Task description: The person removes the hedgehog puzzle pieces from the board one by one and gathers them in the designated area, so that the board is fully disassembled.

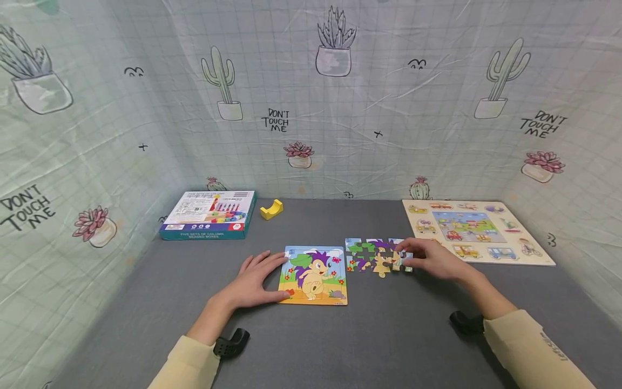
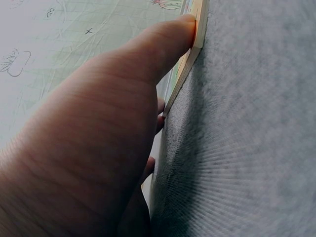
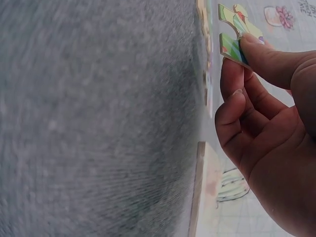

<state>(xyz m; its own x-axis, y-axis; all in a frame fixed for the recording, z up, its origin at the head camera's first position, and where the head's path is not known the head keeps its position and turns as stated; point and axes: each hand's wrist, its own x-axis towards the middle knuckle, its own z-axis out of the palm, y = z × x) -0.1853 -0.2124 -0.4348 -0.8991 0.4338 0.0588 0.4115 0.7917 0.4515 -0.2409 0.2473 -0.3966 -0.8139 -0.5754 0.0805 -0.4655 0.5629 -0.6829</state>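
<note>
A square hedgehog puzzle board [image 1: 316, 275] lies flat on the table. My left hand [image 1: 255, 282] rests at its left side with fingers spread, the thumb [image 2: 168, 39] touching the board's near left corner. To the right of the board are several loose jigsaw pieces [image 1: 379, 265] with parts of a similar picture, set close together with gaps. Over their right end is my right hand [image 1: 432, 256]. Between its thumb and fingers it pinches a jigsaw piece [image 3: 232, 48], green and blue at the visible corner and raised off the table; the thumb hides part of it.
A wooden vehicle puzzle board [image 1: 525, 254] lies at the back right. At the back left is a flat box [image 1: 209, 215] of beaded toys, and a yellow curved block [image 1: 271, 209] stands beside it. Patterned cloth [image 1: 311, 102] hangs behind the grey table [image 1: 340, 346].
</note>
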